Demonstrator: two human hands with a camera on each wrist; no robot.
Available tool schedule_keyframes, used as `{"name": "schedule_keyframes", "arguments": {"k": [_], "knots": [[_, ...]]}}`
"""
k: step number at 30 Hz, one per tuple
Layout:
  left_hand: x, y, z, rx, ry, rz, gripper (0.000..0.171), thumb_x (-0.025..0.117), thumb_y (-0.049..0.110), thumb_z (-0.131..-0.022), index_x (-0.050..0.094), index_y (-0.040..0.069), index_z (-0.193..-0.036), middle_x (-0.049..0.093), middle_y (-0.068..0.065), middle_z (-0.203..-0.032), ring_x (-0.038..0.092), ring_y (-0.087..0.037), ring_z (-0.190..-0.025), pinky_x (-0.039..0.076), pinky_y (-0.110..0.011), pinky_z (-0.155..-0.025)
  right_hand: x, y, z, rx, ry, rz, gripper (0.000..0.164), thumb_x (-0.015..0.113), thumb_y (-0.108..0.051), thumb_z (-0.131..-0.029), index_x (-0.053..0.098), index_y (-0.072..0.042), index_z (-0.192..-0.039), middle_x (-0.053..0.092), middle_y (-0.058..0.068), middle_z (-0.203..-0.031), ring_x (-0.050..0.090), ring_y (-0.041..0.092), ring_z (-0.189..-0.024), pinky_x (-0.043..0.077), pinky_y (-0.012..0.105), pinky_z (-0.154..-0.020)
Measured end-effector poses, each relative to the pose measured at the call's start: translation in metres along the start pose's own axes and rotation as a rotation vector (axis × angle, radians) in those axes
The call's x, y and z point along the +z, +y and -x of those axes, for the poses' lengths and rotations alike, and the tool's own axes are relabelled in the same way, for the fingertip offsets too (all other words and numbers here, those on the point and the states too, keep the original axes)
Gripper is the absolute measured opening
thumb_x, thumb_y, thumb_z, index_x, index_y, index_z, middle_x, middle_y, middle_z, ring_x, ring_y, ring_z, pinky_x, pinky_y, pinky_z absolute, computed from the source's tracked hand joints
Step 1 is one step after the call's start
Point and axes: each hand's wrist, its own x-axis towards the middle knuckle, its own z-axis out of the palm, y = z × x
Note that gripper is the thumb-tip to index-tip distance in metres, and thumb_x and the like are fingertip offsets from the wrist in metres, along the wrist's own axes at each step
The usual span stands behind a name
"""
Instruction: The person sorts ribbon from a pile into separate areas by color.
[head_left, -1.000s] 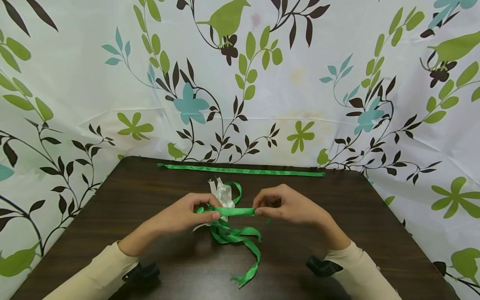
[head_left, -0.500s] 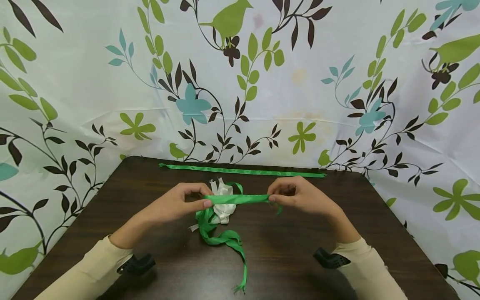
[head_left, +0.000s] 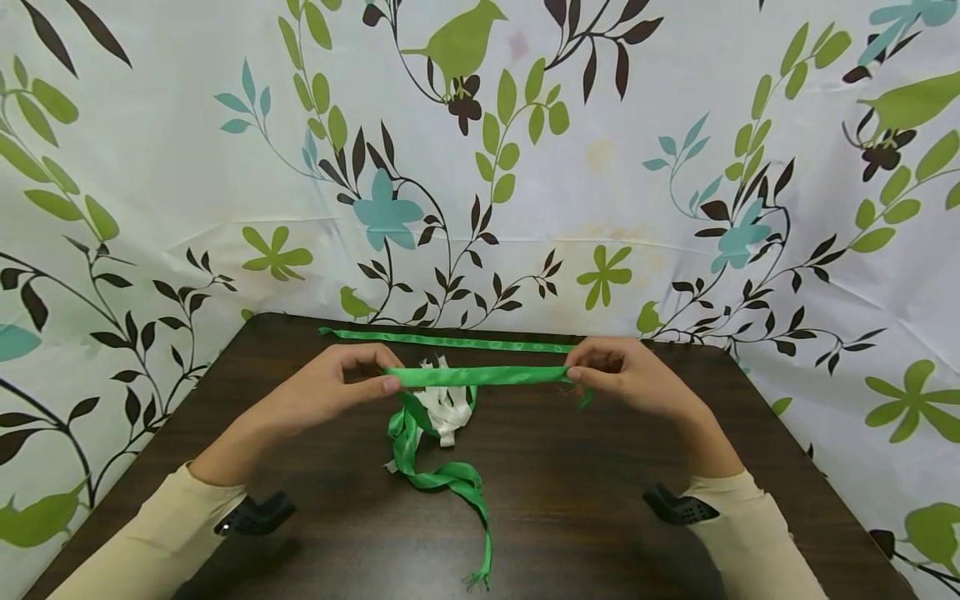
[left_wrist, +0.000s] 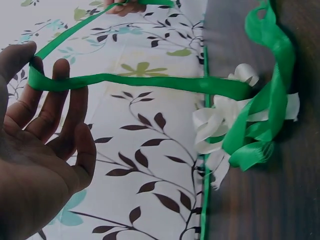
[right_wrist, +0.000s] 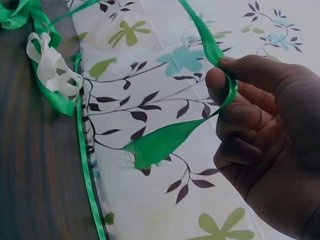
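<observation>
A green satin ribbon [head_left: 483, 376] is stretched level between both hands, above the table. My left hand [head_left: 330, 379] pinches it between thumb and forefinger; from there the ribbon runs on down to the table, as the left wrist view shows. Near its frayed end, my right hand [head_left: 637, 375] pinches it, and a short loose tail [right_wrist: 160, 145] hangs past the fingers. Below lies a bunch of white ribbon [head_left: 447, 412], partly behind the stretched piece. Loose green ribbon [head_left: 442, 477] curls beside it and trails toward the front, ending in frayed threads.
Another green ribbon [head_left: 450, 340] lies straight along the far edge of the dark wooden table [head_left: 570, 517], its right end hidden behind the right hand. Behind the table hangs a white cloth [head_left: 525, 275] printed with leaves, birds and flowers. Each wrist wears a black camera [head_left: 258, 515].
Both hands have risen and moved apart, drawing a longer piece of green ribbon taut between them. The loose green ribbon on the table has shifted and straightened somewhat; the white bunch is more exposed.
</observation>
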Motion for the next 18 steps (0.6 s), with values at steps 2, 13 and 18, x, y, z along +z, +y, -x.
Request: {"name": "schedule_keyframes", "arguments": {"k": [2, 13, 18], "knots": [[-0.004, 0.001, 0.001, 0.004, 0.013, -0.015, 0.008, 0.068, 0.015, -0.100, 0.073, 0.011, -0.105, 0.067, -0.006, -0.108, 0.060, -0.029, -0.098, 0.050, -0.039, -0.081, -0.003, 0.002, 0.001, 0.000, 0.015, 0.017, 0.010, 0.066, -0.011, -0.102, 0.071, -0.017, -0.107, 0.071, 0.012, -0.082, 0.066, 0.025, -0.064, 0.045, 0.037, -0.051], [-0.018, 0.007, 0.006, -0.005, 0.052, -0.012, 0.007, 0.066, 0.013, -0.101, 0.072, 0.014, -0.105, 0.066, -0.008, -0.111, 0.059, -0.029, -0.099, 0.051, -0.038, -0.078, -0.020, 0.011, 0.010, 0.097, 0.121, 0.034, 0.008, 0.068, -0.018, -0.101, 0.071, -0.015, -0.108, 0.070, 0.012, -0.080, 0.045, 0.028, -0.052, 0.039, 0.035, -0.045], [-0.026, 0.010, 0.009, -0.011, 0.082, -0.035, 0.006, 0.066, 0.013, -0.101, 0.071, 0.010, -0.101, 0.066, -0.008, -0.113, 0.058, -0.029, -0.101, 0.050, -0.039, -0.077, -0.030, 0.015, 0.016, 0.151, 0.194, 0.012, 0.011, 0.067, -0.014, -0.101, 0.070, -0.009, -0.110, 0.069, 0.020, -0.083, 0.046, 0.031, -0.055, 0.040, 0.041, -0.049]]}}
